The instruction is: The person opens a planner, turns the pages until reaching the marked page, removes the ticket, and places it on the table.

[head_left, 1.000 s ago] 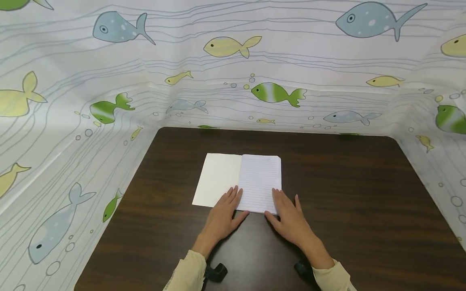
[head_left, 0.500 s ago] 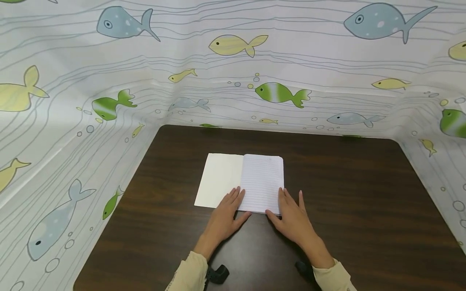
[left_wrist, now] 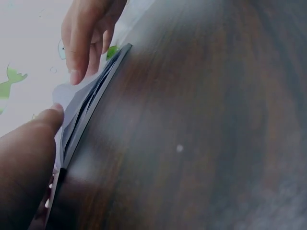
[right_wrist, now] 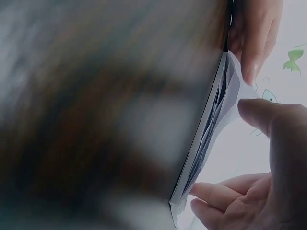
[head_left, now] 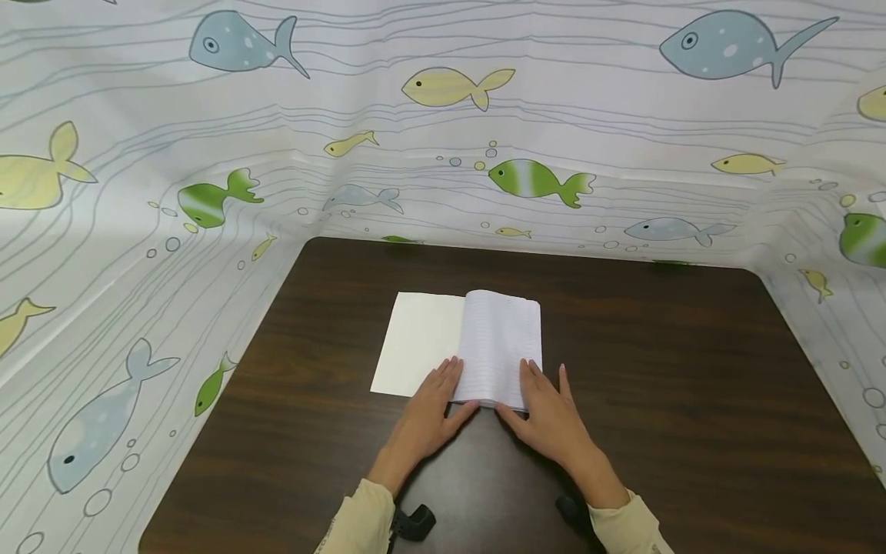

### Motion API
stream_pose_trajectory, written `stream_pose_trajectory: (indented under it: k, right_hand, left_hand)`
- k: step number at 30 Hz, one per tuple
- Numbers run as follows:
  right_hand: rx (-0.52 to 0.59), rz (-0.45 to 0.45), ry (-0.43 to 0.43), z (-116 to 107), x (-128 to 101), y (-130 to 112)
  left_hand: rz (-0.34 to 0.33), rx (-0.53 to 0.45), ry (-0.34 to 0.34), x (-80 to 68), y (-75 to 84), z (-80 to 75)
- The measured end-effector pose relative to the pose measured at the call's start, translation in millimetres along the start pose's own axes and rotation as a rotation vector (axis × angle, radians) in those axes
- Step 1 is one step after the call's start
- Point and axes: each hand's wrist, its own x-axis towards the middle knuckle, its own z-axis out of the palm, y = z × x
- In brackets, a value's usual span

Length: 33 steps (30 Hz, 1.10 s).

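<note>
An open notebook (head_left: 484, 338) lies on the dark wooden table, its blank inner cover (head_left: 418, 338) to the left and a lined page on the right. That page bulges upward along its middle. My left hand (head_left: 431, 404) rests with straight fingers near the fold, thumb at the near edge. On the page's right part lie the extended fingers of my right hand (head_left: 556, 415), its thumb close to the left one. In the right wrist view, the right thumb (right_wrist: 259, 112) touches the raised sheet, and gaps show between the pages (right_wrist: 211, 124) below.
A white fish-patterned sheet (head_left: 443, 131) stands around the table's back and sides. Brown tabletop (head_left: 657, 369) extends on both sides of the notebook. A black strap-like piece (head_left: 415, 523) hangs under the left wrist, another (head_left: 573, 514) under the right.
My right hand has slid slightly left, and the right page has gone from flat to bulging. The left hand has stayed near the fold. The head view has shifted a little.
</note>
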Motion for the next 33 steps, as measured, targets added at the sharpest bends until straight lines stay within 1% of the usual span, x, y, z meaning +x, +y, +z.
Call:
stream_pose_trajectory:
  k: [5,7,9,15,17,20,22,24,27,29,30,31,33]
  right_hand:
    - [0.016,-0.008,-0.015,1,1,-3]
    - [0.027,-0.016,-0.026,1,1,-3]
    - [0.038,-0.017,-0.039,2,0,-3]
    - [0.075,0.007,-0.076,3,-4,-1]
    - [0.077,0.012,-0.073,3,-5,0]
    - [0.077,0.014,-0.065,2,-7,2]
    - [0.075,0.010,-0.060,2,-7,2]
    - [0.080,0.007,-0.059,1,-8,3]
    - [0.084,0.009,-0.061,0,-8,3]
    - [0.089,0.011,-0.065,-1,-8,3]
    - [0.091,0.011,-0.067,-2,-8,3]
    - [0.093,0.012,-0.068,-2,-8,3]
    - [0.101,0.013,-0.068,-2,-8,3]
  left_hand:
    - [-0.067,-0.041,-0.015,-0.6,0.4,-0.5]
    - [-0.079,-0.058,0.003,-1.1,-0.7,0.2]
    - [-0.080,-0.079,0.048,-2.0,-1.7,1.0]
    - [-0.029,-0.113,0.233,-4.3,-3.4,2.4]
    - [-0.027,-0.133,0.283,-4.6,-4.0,1.9]
    - [-0.045,-0.152,0.362,-5.1,-5.5,0.3]
    - [-0.077,-0.158,0.411,-5.6,-7.4,-1.4]
    - [-0.114,-0.140,0.467,-6.2,-9.5,-3.4]
    - [-0.167,-0.090,0.582,-6.3,-13.0,-7.8]
    - [-0.182,-0.030,0.670,-6.1,-14.8,-11.0]
    - [-0.194,0.009,0.703,-6.0,-15.6,-12.5]
    - [-0.211,0.040,0.719,-5.9,-16.1,-14.3]
    - [-0.230,0.113,0.713,-5.7,-16.5,-17.1]
